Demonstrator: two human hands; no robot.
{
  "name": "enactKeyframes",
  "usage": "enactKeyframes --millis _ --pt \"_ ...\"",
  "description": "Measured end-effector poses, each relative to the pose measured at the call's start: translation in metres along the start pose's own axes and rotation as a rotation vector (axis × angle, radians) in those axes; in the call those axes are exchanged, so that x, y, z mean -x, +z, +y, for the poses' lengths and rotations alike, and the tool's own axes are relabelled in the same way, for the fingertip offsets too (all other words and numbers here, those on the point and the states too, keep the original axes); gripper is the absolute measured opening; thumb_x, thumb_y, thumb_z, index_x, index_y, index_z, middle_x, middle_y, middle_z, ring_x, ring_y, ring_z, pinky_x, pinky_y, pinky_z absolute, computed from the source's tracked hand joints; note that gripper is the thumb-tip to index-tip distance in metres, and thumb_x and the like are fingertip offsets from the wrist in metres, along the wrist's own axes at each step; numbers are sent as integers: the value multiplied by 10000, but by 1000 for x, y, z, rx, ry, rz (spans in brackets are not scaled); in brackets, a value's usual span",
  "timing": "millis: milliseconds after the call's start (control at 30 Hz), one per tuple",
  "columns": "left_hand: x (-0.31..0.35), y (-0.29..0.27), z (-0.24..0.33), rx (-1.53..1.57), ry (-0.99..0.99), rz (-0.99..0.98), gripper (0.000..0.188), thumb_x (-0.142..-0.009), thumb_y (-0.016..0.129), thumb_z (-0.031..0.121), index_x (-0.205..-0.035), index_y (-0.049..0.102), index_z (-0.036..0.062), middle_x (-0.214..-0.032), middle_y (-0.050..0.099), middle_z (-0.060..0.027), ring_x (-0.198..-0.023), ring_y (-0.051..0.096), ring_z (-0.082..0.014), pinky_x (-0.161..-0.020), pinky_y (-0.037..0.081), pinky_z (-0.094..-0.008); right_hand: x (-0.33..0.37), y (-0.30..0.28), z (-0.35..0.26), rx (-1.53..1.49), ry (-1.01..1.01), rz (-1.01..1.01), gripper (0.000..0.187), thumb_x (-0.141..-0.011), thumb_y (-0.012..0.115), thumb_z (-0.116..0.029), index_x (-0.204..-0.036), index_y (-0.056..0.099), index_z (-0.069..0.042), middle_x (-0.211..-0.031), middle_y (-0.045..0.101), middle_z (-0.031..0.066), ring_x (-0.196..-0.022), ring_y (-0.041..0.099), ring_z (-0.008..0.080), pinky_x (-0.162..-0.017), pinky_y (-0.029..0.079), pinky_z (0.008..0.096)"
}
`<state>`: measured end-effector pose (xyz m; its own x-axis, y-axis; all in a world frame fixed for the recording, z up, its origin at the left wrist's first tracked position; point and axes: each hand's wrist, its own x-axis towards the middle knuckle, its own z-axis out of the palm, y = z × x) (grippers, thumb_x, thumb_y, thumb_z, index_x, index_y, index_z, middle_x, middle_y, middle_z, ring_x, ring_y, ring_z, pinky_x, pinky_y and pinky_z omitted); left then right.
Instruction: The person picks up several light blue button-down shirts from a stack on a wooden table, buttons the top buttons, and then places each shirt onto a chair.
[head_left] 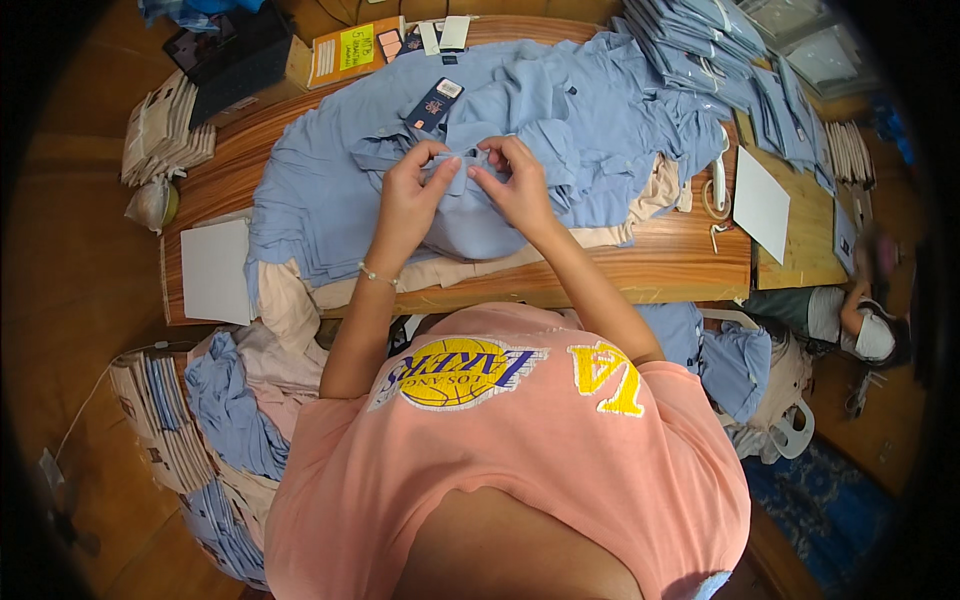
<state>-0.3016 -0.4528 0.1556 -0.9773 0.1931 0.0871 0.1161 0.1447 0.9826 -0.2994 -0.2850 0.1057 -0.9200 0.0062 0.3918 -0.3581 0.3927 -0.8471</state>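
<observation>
both hands meet over the middle of the wooden table: left hand and right hand each pinch a fold of the top light blue shirt, fingers closed on the cloth near its collar, thumbs almost touching. the shirt lies on a spread heap of blue shirts over beige ones, with a dark blue hang tag just beyond the hands. folded bagged shirts stacked far right, white cardboard sheet right, another white sheet left, second person low at right edge.
</observation>
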Motion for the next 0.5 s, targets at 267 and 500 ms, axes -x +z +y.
enactKeyframes --millis 267,500 --pt "-7 -14 -1 104 14 -85 111 -884 600 70 -968 561 9 -835 561 26 -734 479 -24 -635 386 -169 -10 -25 -11 -161 174 -178 181 -810 667 -117 -931 602 0 -741 546 53 -690 496 144 -616 397 262" --pt "-10 -18 6 -151 14 -217 132 -833 637 56 -957 619 16 -930 625 -7 -809 536 -68 -702 412 -207 -6 -68 -21 -350 386 -265 158 -830 663 -120 -936 618 -12 -739 581 15 -688 482 73 -609 384 223"
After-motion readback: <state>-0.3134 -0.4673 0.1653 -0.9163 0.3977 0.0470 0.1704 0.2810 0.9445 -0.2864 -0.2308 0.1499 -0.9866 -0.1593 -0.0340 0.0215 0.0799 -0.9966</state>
